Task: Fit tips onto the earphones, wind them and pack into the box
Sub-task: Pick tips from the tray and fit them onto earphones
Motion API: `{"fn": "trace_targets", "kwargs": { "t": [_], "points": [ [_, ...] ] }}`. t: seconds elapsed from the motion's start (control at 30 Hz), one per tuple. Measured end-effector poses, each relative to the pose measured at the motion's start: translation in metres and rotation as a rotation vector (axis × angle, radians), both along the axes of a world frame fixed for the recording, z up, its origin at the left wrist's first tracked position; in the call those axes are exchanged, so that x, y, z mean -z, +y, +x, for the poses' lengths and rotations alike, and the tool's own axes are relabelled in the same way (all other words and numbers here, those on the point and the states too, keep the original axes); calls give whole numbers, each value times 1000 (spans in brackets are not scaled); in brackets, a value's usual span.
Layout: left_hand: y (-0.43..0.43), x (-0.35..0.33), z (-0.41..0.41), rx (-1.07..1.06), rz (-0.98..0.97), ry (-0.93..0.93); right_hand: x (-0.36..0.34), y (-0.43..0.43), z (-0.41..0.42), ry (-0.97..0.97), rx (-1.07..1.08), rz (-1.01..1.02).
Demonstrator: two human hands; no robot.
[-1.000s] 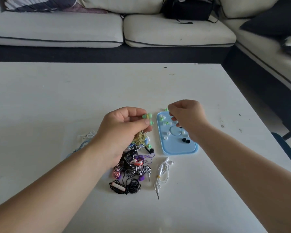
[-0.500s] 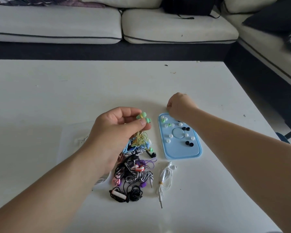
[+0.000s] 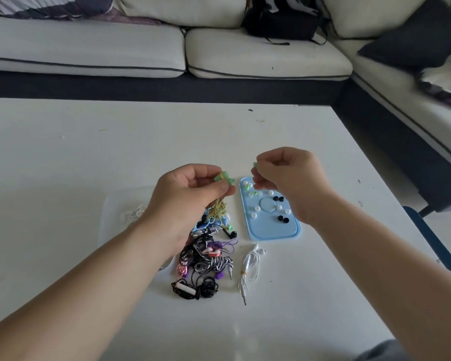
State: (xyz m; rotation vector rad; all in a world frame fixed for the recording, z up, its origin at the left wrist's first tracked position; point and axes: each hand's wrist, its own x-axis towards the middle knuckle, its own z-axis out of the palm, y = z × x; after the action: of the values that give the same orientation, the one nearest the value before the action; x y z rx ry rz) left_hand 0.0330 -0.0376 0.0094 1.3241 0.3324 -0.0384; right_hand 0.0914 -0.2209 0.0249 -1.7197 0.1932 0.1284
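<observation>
Up close, the left hand [image 3: 188,196] pinches a pair of green earbuds [image 3: 224,177] between thumb and curled fingers, and their yellow-green cable [image 3: 219,210] hangs bunched below the grip. Just beside it and apart from it, the right hand [image 3: 289,178] holds a small green tip [image 3: 255,164] pressed between thumb and forefinger, raised above the far end of a blue tray [image 3: 276,230]. That shallow tray lies flat on the white table [image 3: 89,152] and holds loose ear tips: several white tips [image 3: 257,208] scattered round a raised circle in its middle, a few black tips [image 3: 279,198] toward its right side and near end, and a green one at the far left corner. Nearer than the left hand sits a tangled pile of earphones [image 3: 206,259] in black, striped, purple, pink and blue. Right of that pile, near the tray's near edge, lies a white earphone set [image 3: 250,267], wound and tied, with its plug pointing toward the person. A clear box [image 3: 115,204] rests under the left forearm, partly hidden; a white cable [image 3: 136,212] shows through it, though how it lies cannot be told. Beyond the table stands a pale sofa [image 3: 89,48] with a black bag [image 3: 281,19] on it.
</observation>
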Motion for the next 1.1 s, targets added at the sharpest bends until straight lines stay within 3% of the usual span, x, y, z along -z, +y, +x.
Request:
{"fn": "trace_targets", "kwargs": {
  "t": [0.27, 0.67, 1.1],
  "points": [
    [-4, -7, -8, 35, -13, -16, -13, 1, -52, 96, -1, 216],
    [-4, -3, -4, 58, 0, -66, 1, 1, -33, 222, -161, 470],
    [-2, -5, -4, 44, 39, -111, 6, 0, -30, 246, -267, 499]
  ]
}}
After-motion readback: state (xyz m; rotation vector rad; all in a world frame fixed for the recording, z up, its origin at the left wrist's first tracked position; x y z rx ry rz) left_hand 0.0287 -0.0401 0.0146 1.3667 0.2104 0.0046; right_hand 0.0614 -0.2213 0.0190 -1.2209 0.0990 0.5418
